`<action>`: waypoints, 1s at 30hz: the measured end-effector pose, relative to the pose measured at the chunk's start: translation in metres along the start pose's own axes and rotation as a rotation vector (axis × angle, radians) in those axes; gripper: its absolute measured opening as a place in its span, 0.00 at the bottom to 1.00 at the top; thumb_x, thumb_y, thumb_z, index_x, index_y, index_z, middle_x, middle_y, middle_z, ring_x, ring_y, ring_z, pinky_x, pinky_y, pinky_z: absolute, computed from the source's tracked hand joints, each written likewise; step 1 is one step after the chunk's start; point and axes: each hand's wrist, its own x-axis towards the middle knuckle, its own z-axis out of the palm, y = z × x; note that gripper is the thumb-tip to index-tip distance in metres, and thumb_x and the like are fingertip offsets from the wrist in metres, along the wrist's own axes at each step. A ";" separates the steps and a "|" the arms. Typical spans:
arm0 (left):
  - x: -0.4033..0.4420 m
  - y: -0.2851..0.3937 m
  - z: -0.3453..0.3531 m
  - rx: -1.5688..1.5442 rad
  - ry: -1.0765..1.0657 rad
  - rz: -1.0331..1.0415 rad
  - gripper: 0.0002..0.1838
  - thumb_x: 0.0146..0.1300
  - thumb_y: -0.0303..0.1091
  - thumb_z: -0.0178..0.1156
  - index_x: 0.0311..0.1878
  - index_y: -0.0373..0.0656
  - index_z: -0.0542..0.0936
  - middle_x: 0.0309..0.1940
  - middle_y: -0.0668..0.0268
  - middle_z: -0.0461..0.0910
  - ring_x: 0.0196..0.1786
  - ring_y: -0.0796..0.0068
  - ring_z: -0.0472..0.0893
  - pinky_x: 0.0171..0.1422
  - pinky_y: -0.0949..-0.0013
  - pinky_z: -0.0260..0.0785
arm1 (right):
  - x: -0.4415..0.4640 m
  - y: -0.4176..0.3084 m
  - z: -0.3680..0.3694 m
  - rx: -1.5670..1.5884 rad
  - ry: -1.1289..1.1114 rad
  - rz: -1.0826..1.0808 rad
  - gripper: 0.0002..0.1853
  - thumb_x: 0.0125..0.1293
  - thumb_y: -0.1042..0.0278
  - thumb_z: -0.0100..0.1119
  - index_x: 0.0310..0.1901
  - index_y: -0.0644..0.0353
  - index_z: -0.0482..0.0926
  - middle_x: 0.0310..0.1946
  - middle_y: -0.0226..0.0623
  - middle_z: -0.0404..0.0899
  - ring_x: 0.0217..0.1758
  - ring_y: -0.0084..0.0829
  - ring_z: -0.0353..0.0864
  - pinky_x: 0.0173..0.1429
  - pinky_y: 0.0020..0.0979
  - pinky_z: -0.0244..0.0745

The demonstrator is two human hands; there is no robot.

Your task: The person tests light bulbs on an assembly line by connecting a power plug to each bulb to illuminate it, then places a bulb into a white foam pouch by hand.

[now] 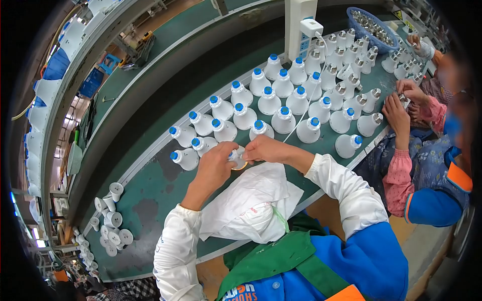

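Note:
In front of me, my left hand [215,164] is closed around a white bulb housing [237,157], which is tilted and partly covered by the fingers. A yellowish rim shows at its lower edge. My right hand [268,150] pinches at the right side of the same housing; whether a small part sits between those fingertips is hidden. Beyond both hands stand several white bulb housings [244,118] with blue tops, wide end down. A crumpled white plastic bag [251,200] lies on the bench just below my hands.
Bulbs with metal caps [369,124] stand to the right, near a blue basket [371,30] of metal caps. A white cable [305,113] crosses the rows from a power strip [301,35]. Loose white cups [113,219] lie left. A co-worker's hands [399,115] are at work on the right.

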 end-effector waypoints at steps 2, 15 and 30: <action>0.000 0.001 -0.001 -0.003 -0.003 -0.013 0.21 0.44 0.21 0.63 0.46 0.41 0.76 0.42 0.57 0.78 0.39 0.56 0.79 0.41 0.61 0.71 | -0.002 -0.001 0.000 -0.008 0.003 0.014 0.14 0.60 0.64 0.59 0.20 0.62 0.77 0.15 0.23 0.68 0.19 0.16 0.60 0.24 0.22 0.53; 0.000 0.003 -0.002 -0.009 -0.038 -0.048 0.20 0.45 0.22 0.64 0.46 0.41 0.75 0.43 0.60 0.78 0.44 0.56 0.78 0.43 0.59 0.70 | -0.002 -0.001 0.000 0.055 -0.028 0.011 0.14 0.65 0.64 0.56 0.24 0.63 0.78 0.15 0.21 0.64 0.19 0.14 0.57 0.25 0.21 0.50; 0.000 0.002 0.000 0.023 0.003 -0.004 0.21 0.45 0.21 0.63 0.46 0.40 0.75 0.41 0.57 0.79 0.40 0.55 0.79 0.42 0.61 0.71 | -0.003 0.012 0.024 0.009 0.147 -0.021 0.12 0.65 0.66 0.56 0.27 0.65 0.77 0.22 0.25 0.73 0.26 0.15 0.65 0.32 0.21 0.61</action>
